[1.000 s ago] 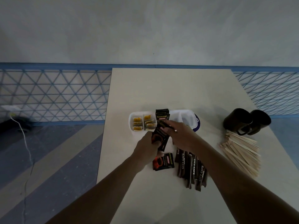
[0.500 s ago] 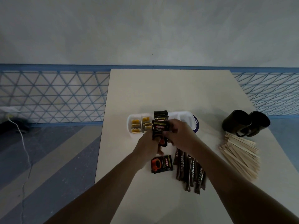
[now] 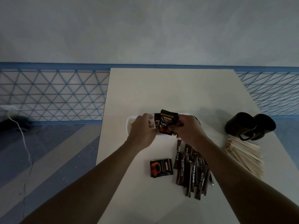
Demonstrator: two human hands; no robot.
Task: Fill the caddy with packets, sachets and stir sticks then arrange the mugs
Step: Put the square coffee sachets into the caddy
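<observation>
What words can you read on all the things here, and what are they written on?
"CITY CAFE": on the brown sachets.
"KOPIKO": on the held packet.
"KOPIKO": on the flat packet, sideways.
Smaller print on all is too blurred to read.

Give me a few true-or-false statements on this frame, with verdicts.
1. The right hand holds a coffee packet over the caddy. True.
2. The stir sticks are in the caddy. False: they lie piled on the table, beside the mugs.
3. Two dark mugs sit together near the table's right edge. True.
4. No packet remains on the table. False: a lone packet lies flat, left of the sugar sticks.
</observation>
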